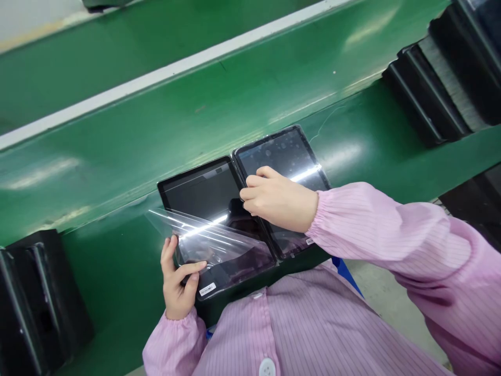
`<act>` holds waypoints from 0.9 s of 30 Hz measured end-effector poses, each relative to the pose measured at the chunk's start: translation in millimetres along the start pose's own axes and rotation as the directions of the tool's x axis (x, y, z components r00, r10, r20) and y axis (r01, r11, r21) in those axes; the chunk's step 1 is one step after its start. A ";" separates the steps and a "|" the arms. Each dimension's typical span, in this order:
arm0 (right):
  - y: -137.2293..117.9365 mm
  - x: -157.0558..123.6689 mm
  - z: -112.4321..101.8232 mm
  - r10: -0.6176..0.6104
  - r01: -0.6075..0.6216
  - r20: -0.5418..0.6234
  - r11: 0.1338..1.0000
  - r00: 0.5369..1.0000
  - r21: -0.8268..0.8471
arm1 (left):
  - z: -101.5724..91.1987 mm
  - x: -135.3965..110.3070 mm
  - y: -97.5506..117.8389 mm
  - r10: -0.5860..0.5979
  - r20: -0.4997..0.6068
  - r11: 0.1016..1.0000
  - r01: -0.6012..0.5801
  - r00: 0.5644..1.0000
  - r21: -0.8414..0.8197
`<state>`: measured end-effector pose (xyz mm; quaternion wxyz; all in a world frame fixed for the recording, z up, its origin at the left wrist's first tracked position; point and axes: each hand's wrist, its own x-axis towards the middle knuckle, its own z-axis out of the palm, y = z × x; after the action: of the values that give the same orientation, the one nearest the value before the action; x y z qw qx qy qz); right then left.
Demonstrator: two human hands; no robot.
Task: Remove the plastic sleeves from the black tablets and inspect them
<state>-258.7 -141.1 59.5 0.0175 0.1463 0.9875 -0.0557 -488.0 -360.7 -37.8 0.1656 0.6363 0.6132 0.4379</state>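
Two dark tablets lie side by side in front of me, the left tablet (199,183) and the right tablet (282,151). Clear film (219,237) spans the lower half of the left one, its upper left corner lifted past the frame. My left hand (178,282) grips that tablet's lower left edge, index finger and thumb on the front by a white label (207,289), other fingers at the side against the film. Above the seam between the tablets, my right hand (277,201) has curled, closed fingers at the right tablet's left edge. Its fingertips are hidden.
Both tablets rest on a green work surface (113,271) with a raised green ledge (219,99) behind. Black stacked pieces (39,303) stand at the left, and more black pieces (430,94) at the upper right. A white strip (172,70) runs across the back.
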 end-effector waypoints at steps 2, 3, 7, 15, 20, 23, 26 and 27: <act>1.6 1.6 -1.6 0.002 -0.002 0.013 1.000 1.000 -0.014 | 0.2 -0.5 -0.4 0.001 -0.002 1.000 -0.001 1.000 -0.012; 2.1 2.3 -2.4 0.007 -0.006 0.023 1.000 1.000 -0.022 | 0.3 -0.9 -0.6 -0.003 -0.002 1.000 0.003 1.000 -0.013; 1.7 2.3 -5.5 -0.027 0.028 0.087 0.999 0.996 -0.017 | 0.1 -2.1 -1.2 -0.027 0.000 1.000 0.027 1.000 0.003; 4.9 2.2 -6.1 -0.078 0.079 0.054 0.997 0.996 -0.023 | 0.4 -0.6 -1.6 0.002 -0.007 1.000 -0.002 1.000 -0.019; 6.9 4.1 -6.7 -0.120 0.122 0.053 0.992 0.991 -0.038 | 2.7 -0.2 -2.2 0.002 -0.011 0.999 -0.003 1.000 -0.043; 7.5 5.2 -7.6 -0.133 0.136 0.054 0.989 0.990 -0.055 | 2.8 -0.3 -2.5 0.006 -0.017 0.999 -0.006 1.000 -0.040; 8.4 6.9 -8.8 -0.176 0.180 0.089 0.983 0.980 -0.040 | 2.2 -0.3 -2.7 0.014 -0.015 0.999 -0.014 1.000 -0.041; 8.9 7.9 -9.3 -0.182 0.187 0.101 0.982 0.978 -0.040 | 2.1 -0.3 -2.7 0.015 -0.013 0.999 -0.015 1.000 -0.041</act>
<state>-263.9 -129.3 67.4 0.0637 0.0508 0.9959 -0.0400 -488.1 -359.8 -41.1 0.1716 0.6345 0.6003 0.4556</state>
